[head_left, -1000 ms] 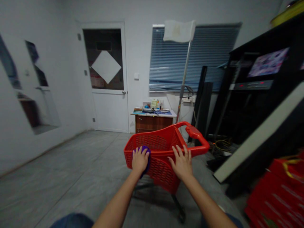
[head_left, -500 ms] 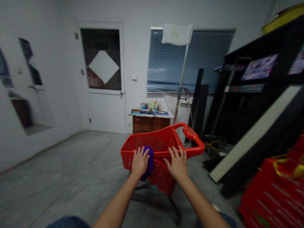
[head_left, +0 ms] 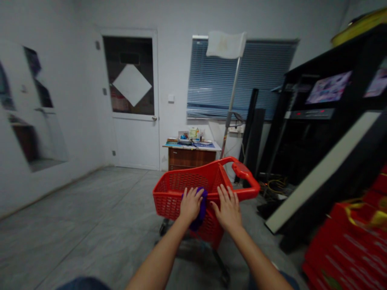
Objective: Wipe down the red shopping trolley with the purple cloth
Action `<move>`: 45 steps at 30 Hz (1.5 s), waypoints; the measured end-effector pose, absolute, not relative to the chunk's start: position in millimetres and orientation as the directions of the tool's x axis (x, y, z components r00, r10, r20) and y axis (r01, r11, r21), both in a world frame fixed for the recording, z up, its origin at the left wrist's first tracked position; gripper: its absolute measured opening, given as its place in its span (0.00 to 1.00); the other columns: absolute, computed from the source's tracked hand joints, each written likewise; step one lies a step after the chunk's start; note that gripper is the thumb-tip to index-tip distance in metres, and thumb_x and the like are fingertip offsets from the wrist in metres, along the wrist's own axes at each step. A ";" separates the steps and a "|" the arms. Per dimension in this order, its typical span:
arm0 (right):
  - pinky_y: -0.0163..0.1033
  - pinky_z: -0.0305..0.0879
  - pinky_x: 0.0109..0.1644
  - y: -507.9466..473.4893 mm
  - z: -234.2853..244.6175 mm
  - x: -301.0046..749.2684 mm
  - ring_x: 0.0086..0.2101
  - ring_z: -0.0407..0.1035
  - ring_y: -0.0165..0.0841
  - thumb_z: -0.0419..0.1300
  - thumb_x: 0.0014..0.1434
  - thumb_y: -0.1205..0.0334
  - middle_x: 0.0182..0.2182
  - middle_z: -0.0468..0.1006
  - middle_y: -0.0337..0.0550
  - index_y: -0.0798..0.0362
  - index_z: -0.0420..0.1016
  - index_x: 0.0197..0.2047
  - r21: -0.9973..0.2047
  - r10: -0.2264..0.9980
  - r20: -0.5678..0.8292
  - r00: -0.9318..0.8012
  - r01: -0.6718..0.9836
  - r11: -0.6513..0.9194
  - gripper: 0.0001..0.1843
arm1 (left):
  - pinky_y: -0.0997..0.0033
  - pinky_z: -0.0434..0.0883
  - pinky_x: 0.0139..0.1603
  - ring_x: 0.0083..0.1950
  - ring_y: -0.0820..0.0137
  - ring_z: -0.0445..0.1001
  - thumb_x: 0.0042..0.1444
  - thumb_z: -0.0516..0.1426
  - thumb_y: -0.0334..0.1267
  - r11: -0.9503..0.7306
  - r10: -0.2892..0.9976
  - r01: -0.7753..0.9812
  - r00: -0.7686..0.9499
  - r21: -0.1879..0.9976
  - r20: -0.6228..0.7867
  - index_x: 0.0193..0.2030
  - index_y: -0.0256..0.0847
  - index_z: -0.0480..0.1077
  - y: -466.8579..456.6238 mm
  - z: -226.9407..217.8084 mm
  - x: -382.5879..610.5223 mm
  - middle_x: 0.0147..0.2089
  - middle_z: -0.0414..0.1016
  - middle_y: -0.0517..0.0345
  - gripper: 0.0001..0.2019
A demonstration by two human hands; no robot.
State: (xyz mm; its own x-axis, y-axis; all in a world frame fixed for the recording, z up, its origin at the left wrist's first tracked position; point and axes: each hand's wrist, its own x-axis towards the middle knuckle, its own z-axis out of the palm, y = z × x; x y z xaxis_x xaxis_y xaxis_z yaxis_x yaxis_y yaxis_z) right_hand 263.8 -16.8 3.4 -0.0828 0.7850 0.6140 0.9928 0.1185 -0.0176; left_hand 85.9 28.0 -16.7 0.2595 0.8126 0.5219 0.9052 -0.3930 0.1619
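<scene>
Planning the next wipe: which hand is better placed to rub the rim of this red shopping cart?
Probably the left hand: it is holding the purple cloth against the rim of the red shopping cart, while the right hand rests bare on the rim.

A bright red plastic shopping cart (head_left: 169,199) patterned with rows of small mesh holes, a deep purple cloth (head_left: 202,209) against it, a blue-grey window blind (head_left: 242,76) in fine horizontal stripes, a white diamond-shaped paper sheet (head_left: 132,85) on dark door glass, red crates (head_left: 347,245) with yellow ribbon
</scene>
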 end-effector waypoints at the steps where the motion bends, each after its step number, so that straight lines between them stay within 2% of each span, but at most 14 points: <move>1: 0.52 0.36 0.71 -16.4 4.4 268.4 0.68 0.40 0.45 0.42 0.67 0.43 0.70 0.53 0.47 0.59 0.55 0.70 -0.021 0.767 0.638 -0.067 0.994 0.104 0.36 | 0.48 0.50 0.72 0.69 0.61 0.61 0.69 0.44 0.42 -0.380 0.817 0.911 0.252 0.157 0.519 0.65 0.52 0.62 29.7 -19.3 75.7 0.67 0.66 0.57 0.20; 4: 0.53 0.38 0.70 -14.1 5.8 282.8 0.69 0.38 0.46 0.39 0.68 0.44 0.70 0.52 0.52 0.64 0.55 0.69 -0.062 0.703 0.711 0.016 0.997 0.040 0.38 | 0.49 0.51 0.71 0.70 0.59 0.59 0.68 0.45 0.40 -0.326 0.838 0.934 0.212 0.150 0.503 0.64 0.50 0.65 33.2 -24.5 49.4 0.68 0.65 0.57 0.20; 8: 0.56 0.41 0.69 -7.4 0.8 289.9 0.68 0.38 0.49 0.41 0.66 0.42 0.65 0.61 0.57 0.65 0.57 0.67 -0.085 0.652 0.758 0.031 0.995 0.052 0.39 | 0.45 0.52 0.70 0.70 0.56 0.60 0.68 0.46 0.40 -0.269 0.870 0.946 0.157 0.182 0.467 0.64 0.49 0.65 29.3 -20.5 52.9 0.68 0.66 0.56 0.20; 12: 0.58 0.45 0.68 -2.2 -5.2 284.8 0.66 0.42 0.53 0.43 0.66 0.41 0.62 0.65 0.61 0.70 0.60 0.64 -0.081 0.571 0.821 0.033 0.995 0.059 0.40 | 0.43 0.51 0.71 0.71 0.56 0.57 0.68 0.46 0.42 -0.407 0.843 0.886 0.269 0.224 0.466 0.69 0.55 0.56 17.5 -7.5 99.3 0.72 0.59 0.56 0.23; 15: 0.57 0.47 0.67 -5.4 -4.9 287.7 0.66 0.45 0.52 0.42 0.67 0.41 0.62 0.65 0.59 0.66 0.60 0.65 -0.048 0.560 0.829 -0.006 0.996 0.081 0.39 | 0.43 0.50 0.71 0.72 0.56 0.55 0.69 0.44 0.44 -0.511 0.798 0.824 0.351 0.243 0.489 0.70 0.57 0.54 11.5 -0.7 125.9 0.73 0.54 0.59 0.23; 18: 0.57 0.47 0.67 -12.6 -1.8 299.7 0.66 0.46 0.50 0.41 0.67 0.42 0.64 0.63 0.56 0.62 0.57 0.67 -0.017 0.564 0.825 -0.036 0.996 0.089 0.37 | 0.43 0.49 0.72 0.73 0.58 0.53 0.69 0.44 0.42 -0.513 0.797 0.822 0.347 0.249 0.495 0.69 0.57 0.55 13.5 -3.8 121.5 0.73 0.54 0.61 0.23; 22: 0.61 0.46 0.66 -16.7 -0.4 312.6 0.68 0.41 0.52 0.39 0.67 0.41 0.67 0.56 0.60 0.63 0.55 0.68 -0.068 0.524 0.850 0.052 0.998 0.012 0.39 | 0.44 0.49 0.72 0.73 0.57 0.52 0.68 0.46 0.38 -0.446 0.823 0.862 0.289 0.241 0.490 0.69 0.56 0.56 21.7 -17.8 88.6 0.73 0.55 0.60 0.24; 27: 0.62 0.47 0.65 -10.8 -3.8 305.7 0.68 0.38 0.53 0.39 0.67 0.40 0.65 0.60 0.60 0.64 0.55 0.68 -0.105 0.510 0.856 0.084 0.994 0.011 0.39 | 0.43 0.50 0.72 0.73 0.54 0.51 0.67 0.46 0.41 -0.395 0.857 0.873 0.238 0.287 0.456 0.69 0.52 0.57 15.7 -14.9 91.1 0.74 0.53 0.57 0.24; 34: 0.59 0.49 0.65 -16.3 2.0 315.8 0.67 0.42 0.51 0.40 0.67 0.41 0.63 0.64 0.55 0.60 0.56 0.68 -0.053 0.533 0.846 0.022 0.998 0.043 0.37 | 0.44 0.48 0.73 0.74 0.55 0.48 0.67 0.47 0.45 -0.569 0.790 0.771 0.416 0.287 0.450 0.72 0.56 0.50 0.2 10.3 136.7 0.75 0.47 0.62 0.27; 39: 0.59 0.48 0.66 -12.7 5.6 336.1 0.67 0.43 0.50 0.36 0.67 0.39 0.67 0.54 0.63 0.65 0.50 0.70 -0.115 0.481 0.870 0.110 0.993 -0.019 0.42 | 0.45 0.48 0.72 0.74 0.57 0.51 0.67 0.48 0.43 -0.499 0.824 0.829 0.364 0.252 0.435 0.71 0.54 0.53 12.5 -2.8 101.5 0.74 0.51 0.60 0.26; 45: 0.61 0.49 0.64 -4.0 2.4 322.4 0.67 0.42 0.54 0.36 0.66 0.37 0.67 0.51 0.67 0.67 0.46 0.70 -0.208 0.454 0.869 0.198 0.978 -0.029 0.45 | 0.45 0.49 0.72 0.73 0.56 0.53 0.67 0.46 0.46 -0.388 0.875 0.874 0.250 0.292 0.415 0.69 0.49 0.58 15.6 -6.4 85.9 0.72 0.56 0.55 0.24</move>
State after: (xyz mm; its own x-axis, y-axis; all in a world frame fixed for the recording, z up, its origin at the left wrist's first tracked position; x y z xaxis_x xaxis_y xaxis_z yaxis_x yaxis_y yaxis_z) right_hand 322.4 -4.0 2.4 0.1982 0.4536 0.8689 0.9777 -0.0291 -0.2078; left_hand 85.9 15.6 -6.4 0.2497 0.8747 0.4154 0.8739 -0.3884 0.2925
